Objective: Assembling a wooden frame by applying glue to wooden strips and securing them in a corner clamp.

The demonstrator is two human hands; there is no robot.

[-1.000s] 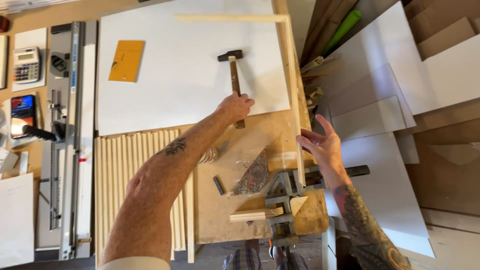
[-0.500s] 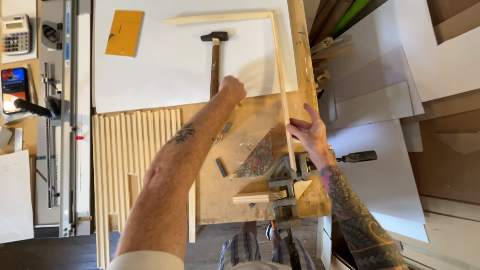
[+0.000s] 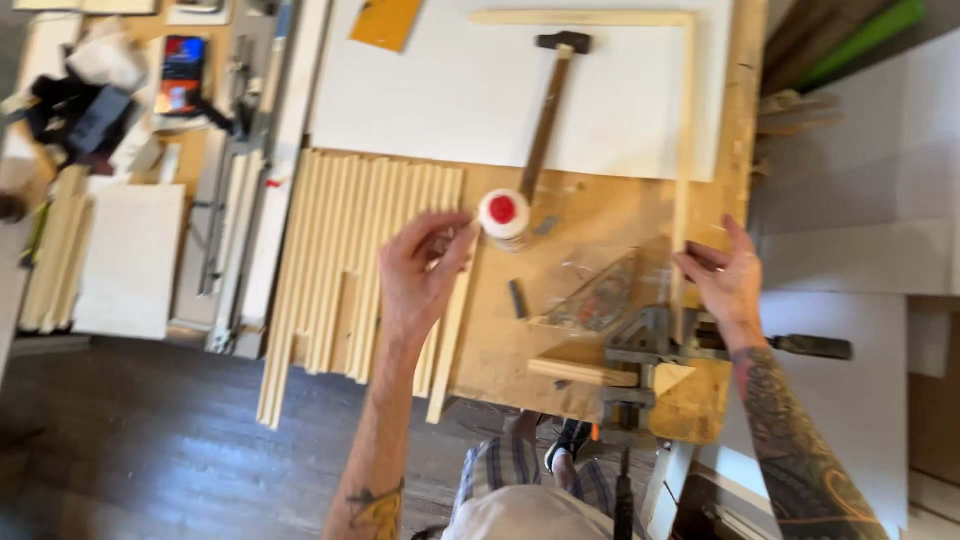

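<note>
My left hand [image 3: 420, 268] reaches over the workbench [image 3: 560, 360], and its fingertips close on the side of a small white glue bottle with a red cap [image 3: 503, 214]. My right hand [image 3: 725, 280] grips the long side of an L-shaped frame of thin wooden strips [image 3: 685, 130], just above a grey corner clamp [image 3: 640, 345]. The clamp holds that strip and a short wooden piece [image 3: 575, 372] at the bench's near edge. The view is blurred by motion.
A hammer [image 3: 548, 110] lies on a white board [image 3: 450, 100] behind the bottle. Several wooden slats [image 3: 340, 260] lie side by side at the left. A clear triangular square [image 3: 600, 295] lies by the clamp. White panels [image 3: 860, 250] stand right; tools and clutter [image 3: 90, 110] fill the left bench.
My left hand has drawn back from beside the hammer handle and now has the glue bottle. The right hand has stayed on the strip. The view has tilted toward me.
</note>
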